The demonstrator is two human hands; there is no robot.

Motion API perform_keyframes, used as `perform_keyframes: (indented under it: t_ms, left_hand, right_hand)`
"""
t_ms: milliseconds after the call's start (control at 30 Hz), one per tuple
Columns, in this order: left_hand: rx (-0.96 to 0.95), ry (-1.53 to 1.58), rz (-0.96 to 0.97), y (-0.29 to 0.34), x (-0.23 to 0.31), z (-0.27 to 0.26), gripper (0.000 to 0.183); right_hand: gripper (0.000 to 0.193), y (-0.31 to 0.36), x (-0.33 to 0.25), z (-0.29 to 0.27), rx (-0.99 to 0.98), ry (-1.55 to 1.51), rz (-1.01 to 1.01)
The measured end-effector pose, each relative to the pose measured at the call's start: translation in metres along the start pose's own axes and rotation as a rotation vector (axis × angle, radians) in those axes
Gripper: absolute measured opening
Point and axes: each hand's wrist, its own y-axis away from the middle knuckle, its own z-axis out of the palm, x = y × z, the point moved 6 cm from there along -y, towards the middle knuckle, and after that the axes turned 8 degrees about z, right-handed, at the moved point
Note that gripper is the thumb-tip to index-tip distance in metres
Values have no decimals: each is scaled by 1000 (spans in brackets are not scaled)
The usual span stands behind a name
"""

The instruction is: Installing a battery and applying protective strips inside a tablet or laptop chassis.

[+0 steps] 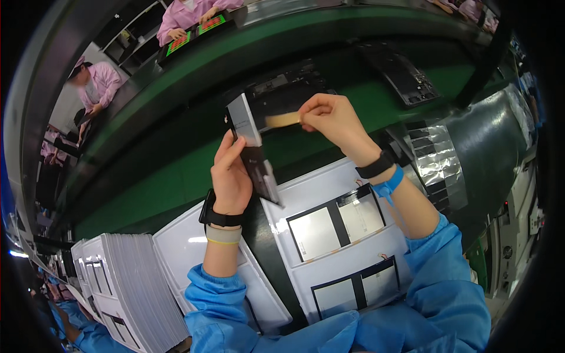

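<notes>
My left hand (231, 173) grips a thin flat battery pack (245, 120), black with pale grey panels. The pack is tilted up steeply, so I see it nearly edge-on, with my thumb on its face. Between the thumb and fingers of my right hand (336, 120) is a short yellowish strip (283, 120). Its free end points toward the pack and is slightly blurred; whether it touches the pack I cannot tell. Behind both hands, an open dark device housing (288, 88) lies on the green belt (159, 170).
A white tray (350, 247) below my hands carries several similar packs. Stacked white trays (141, 288) stand at left. Another dark housing (400, 73) lies far right on the belt, near a clear sheet with silvery strips (438, 162). People in pink work across the belt.
</notes>
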Motion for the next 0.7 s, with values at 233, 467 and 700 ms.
perform_keyframes:
  t_ms: [233, 467, 700]
  left_hand:
    - [-52, -202, 30, 1, -1, 2, 33]
    - [-6, -303, 149, 1, 8, 3, 58]
    - [-169, -571, 240, 2, 4, 15, 97]
  right_hand:
    - [17, 50, -27, 54, -258, -226, 102]
    - [14, 50, -36, 39, -214, -183, 45]
    - [13, 56, -43, 51, -308, -284, 1]
